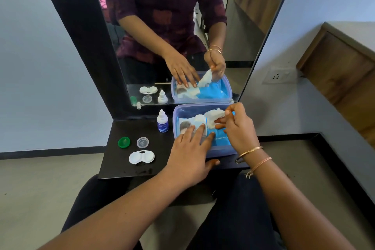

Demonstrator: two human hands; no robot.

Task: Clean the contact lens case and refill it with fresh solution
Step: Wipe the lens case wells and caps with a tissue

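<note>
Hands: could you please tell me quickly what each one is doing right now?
Left hand: open, flat on the wipes pack.
Right hand: closed, pinching a white wipe.

Blue wipes pack (220, 138) seemingly reads "BABY WET".

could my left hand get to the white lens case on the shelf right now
Probably yes. The left hand only presses on the wipes pack, gripping nothing, and the lens case lies just to its left on the shelf with nothing between them.
</note>
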